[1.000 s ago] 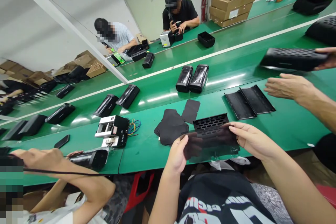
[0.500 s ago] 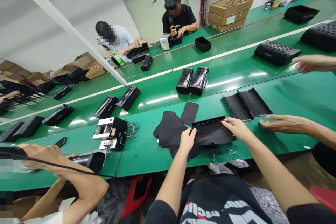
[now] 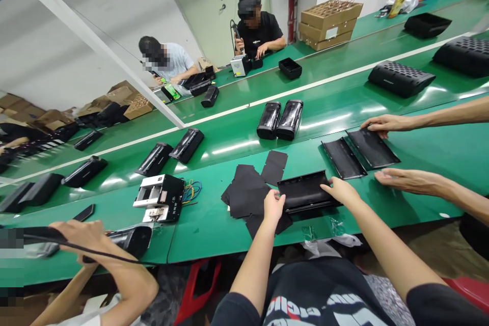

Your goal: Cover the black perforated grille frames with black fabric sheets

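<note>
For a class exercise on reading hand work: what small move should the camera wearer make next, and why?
Probably press the right hand lightly along the inside of the black cover, with the left hand steadying it. The cover lies hollow side up, the left hand is at its left end, and the right fingertips already reach its inner face near the other end.

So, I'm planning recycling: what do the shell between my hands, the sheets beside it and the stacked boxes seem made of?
Shell: likely satin black plastic, perhaps painted metal; curved with a soft sheen. Sheets: matt black card or plastic film, unclear which; flat, sharp-cut. Boxes: likely cardboard, matt; brown walls, gridded top.
</note>
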Tool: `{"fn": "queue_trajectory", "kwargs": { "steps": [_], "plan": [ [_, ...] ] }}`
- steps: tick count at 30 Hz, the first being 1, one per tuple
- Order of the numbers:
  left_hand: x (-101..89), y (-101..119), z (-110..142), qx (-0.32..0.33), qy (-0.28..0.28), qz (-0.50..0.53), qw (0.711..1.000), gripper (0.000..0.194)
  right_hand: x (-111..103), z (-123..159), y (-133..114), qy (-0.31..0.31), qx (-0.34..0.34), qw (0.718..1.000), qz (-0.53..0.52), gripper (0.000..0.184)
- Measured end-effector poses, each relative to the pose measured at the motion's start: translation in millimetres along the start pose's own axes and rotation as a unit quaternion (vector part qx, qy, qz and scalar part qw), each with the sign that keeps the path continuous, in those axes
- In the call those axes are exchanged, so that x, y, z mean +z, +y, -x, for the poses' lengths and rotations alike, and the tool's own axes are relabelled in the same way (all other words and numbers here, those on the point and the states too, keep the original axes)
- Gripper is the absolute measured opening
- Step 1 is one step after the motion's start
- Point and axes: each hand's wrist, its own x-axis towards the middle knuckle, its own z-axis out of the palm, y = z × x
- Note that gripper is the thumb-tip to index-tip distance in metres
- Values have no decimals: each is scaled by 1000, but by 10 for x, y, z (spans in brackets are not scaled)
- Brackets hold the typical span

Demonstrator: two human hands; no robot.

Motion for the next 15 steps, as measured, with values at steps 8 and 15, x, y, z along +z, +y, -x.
{"fn": "queue_trajectory", "kwargs": {
  "steps": [8, 15],
  "plan": [
    [37, 77, 63, 7, 51, 4, 999, 8, -31, 62, -80, -30, -15, 997, 75, 22],
    [-97, 180, 41, 33, 26, 74, 996, 11, -182, 138, -174, -23, -29, 996, 75, 24]
  ]
}}
